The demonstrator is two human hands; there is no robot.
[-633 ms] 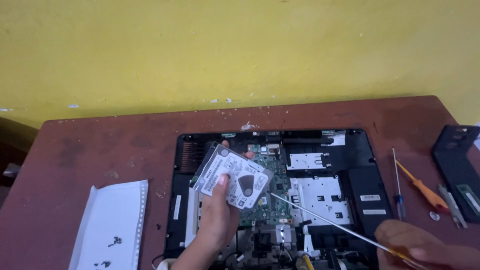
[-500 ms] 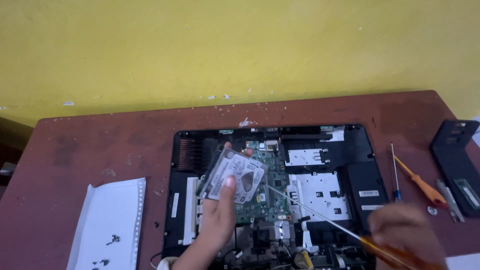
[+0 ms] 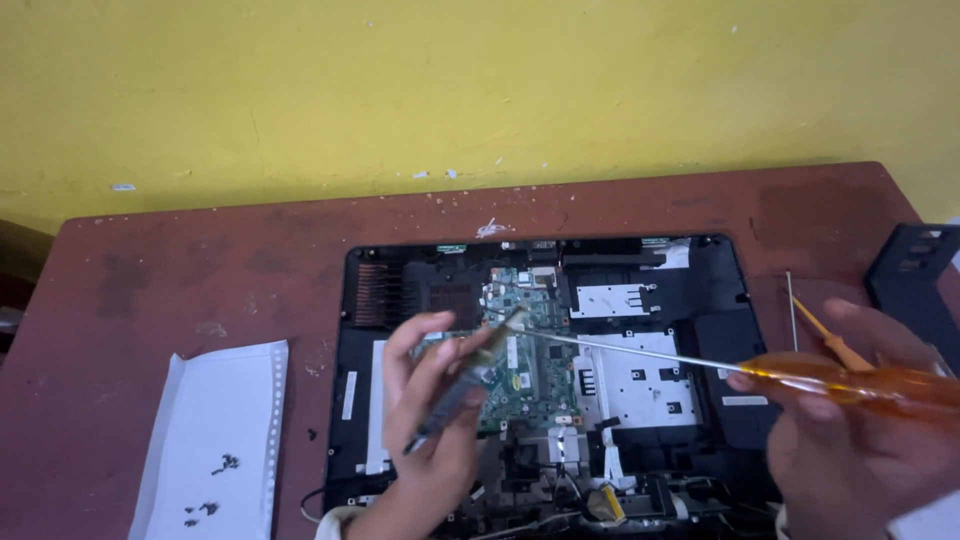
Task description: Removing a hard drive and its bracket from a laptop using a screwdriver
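The left hand (image 3: 432, 420) has its fingers (image 3: 415, 340) curled about a thin flat drive (image 3: 462, 385), held on edge and tilted so that little but its dark rim shows, the lower end pointing down toward the person and the upper end up by the fingertips; the thumb presses on one side and the fingers on the other, so the grip is closed on it, though the picture is blurred there; the drive hangs above the left half of the opened laptop (image 3: 545, 375), over the green board (image 3: 520, 350). The right hand (image 3: 860, 430) is closed round the amber handle of a long screwdriver (image 3: 700, 362); its thumb lies along the top and the fingers wrap beneath; the thin steel shaft runs leftward across the laptop, and its tip sits at or just beside the upper end of the drive, whether touching I cannot tell.

Around them, the laptop lies on its face with the bottom cover off, showing the board, silver metal plates (image 3: 640, 375) to the right of it and a copper-coloured vent (image 3: 378, 295) at the upper left; it rests on a worn reddish-brown table (image 3: 200, 270) set against a yellow wall (image 3: 450, 90). To the left of the laptop lies a white sheet (image 3: 215, 430) with a few small dark screws (image 3: 215, 470) on it; to the right, a second screwdriver (image 3: 832, 338) with an orange handle lies just beyond the right hand, and a black plastic part (image 3: 915, 275) sits by the table's right edge.
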